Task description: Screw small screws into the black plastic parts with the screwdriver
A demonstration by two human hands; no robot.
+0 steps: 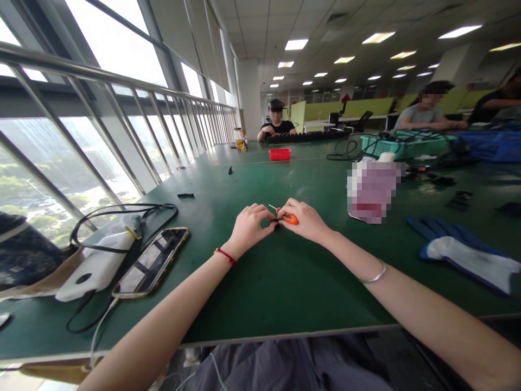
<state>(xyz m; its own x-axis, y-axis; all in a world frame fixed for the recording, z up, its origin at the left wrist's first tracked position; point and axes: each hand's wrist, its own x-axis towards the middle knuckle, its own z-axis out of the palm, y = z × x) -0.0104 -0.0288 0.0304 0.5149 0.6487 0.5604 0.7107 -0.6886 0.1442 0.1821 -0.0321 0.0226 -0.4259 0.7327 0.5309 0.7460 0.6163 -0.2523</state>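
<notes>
My two hands meet over the middle of the green table [285,282]. My right hand [307,220] is closed around a small orange-handled tool [290,218], whose thin metal tip points left and up. My left hand [249,225], with a red string at the wrist, is curled in a pinch right at the tool's tip. Whatever its fingers hold is too small to make out.
A phone [152,263], a white power bank [97,266] and black cables [122,217] lie at the left. Blue-and-white gloves [464,250] lie at the right. A red tray [280,154] sits further back. Other people sit at the far end and far right.
</notes>
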